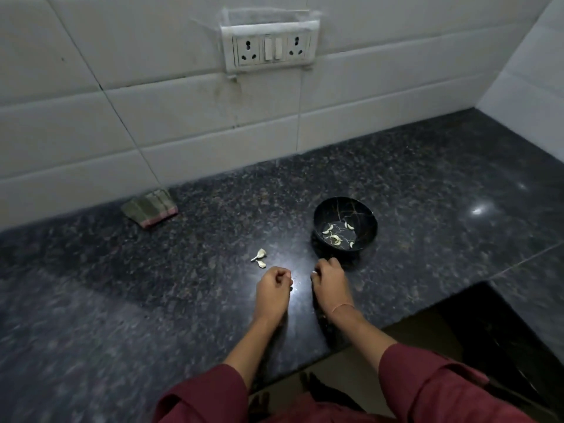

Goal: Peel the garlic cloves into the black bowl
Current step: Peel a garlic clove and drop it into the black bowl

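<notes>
Peeling seems underway: the right hand (331,282) pinches a pale garlic clove (313,272) near the black bowl (332,212) on the desk (152,285), while the left hand (273,288) is curled, its contents untellable; next, the clove must drop among the peeled cloves (328,229) inside.

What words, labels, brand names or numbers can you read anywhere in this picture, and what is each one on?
No readable text anywhere in this view.
Socket panel on the tiled wall: two sockets and two switches; any marking is too small to read.
Black bowl: only pale vein-like lines, no lettering.
Folded cloth by the wall: stripes only, no label showing.
</notes>
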